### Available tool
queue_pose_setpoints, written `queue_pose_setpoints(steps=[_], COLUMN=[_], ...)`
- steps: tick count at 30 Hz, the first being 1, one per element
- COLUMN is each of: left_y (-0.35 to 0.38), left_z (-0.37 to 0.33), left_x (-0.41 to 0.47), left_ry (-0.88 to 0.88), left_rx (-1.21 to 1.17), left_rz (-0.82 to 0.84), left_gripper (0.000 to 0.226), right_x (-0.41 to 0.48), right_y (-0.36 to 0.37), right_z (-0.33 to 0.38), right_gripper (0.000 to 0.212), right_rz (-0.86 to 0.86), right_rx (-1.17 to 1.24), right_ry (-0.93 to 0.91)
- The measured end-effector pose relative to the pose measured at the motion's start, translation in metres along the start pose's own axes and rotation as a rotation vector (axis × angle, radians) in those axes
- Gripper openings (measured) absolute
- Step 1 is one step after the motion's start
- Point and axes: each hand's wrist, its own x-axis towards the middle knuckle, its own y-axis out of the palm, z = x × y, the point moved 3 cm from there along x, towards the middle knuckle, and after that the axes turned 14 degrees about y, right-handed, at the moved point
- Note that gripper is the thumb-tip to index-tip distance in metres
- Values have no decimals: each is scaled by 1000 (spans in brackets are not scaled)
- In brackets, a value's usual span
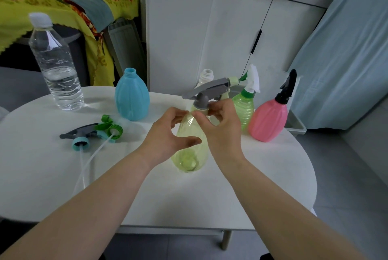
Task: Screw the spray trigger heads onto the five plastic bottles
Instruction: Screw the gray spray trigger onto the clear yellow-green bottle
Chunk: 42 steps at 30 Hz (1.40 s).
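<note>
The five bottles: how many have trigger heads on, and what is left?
Done: green bottle and pink bottle carry heads. In hand: left hand holds the yellow bottle, right hand pinches the grey head at its neck. Left: blue bottle and white bottle stand open; two loose heads lie on the table.

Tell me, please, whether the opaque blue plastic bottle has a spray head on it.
Off. The opaque blue plastic bottle stands upright with its threaded neck bare; a blue-collared trigger head lies on the white table.
</note>
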Motion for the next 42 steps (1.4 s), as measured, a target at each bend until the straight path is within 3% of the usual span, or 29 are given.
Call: queue_pose_setpoints(steps=[7,11,15,18,24,27,29,31,36,39,42], left_y=[2,8,-5,-9,0,1,2,2,3,3,3], left_z=[-2,-3,-4,-6,-2,-1,-1,0,1,1,1], left_x=[-1,-3,4,11,11,8,9,9,8,9,8], left_ry=[33,2,-26,-38,-2,23,46,43,12,15,35], left_rx=[18,15,-78,-11,53,119,128,128,107,107,108], left_rz=[-24,-56,132,267,103,63,65,69,51,49,44], left_gripper=[52,57,62,69,63,69,68,69,69,66,66], right_x=[5,9,17,23,13,10,9,7,10,11,11], right_y=[-2,-6,-13,-16,-8,-7,-8,-7,-8,-6,-8], right_z=[9,14,16,16,6,4,3,3,2,2,2], right_gripper=[22,20,19,19,33,26,45,47,21,34,31], right_rz=[240,210,317,398,101,155,247,294,154,76,115], right_rx=[-133,-113,-181,-209,-184,-235,-210,-140,-40,-23,-36], right_ry=[75,96,87,88,45,61,91,101,78,78,105])
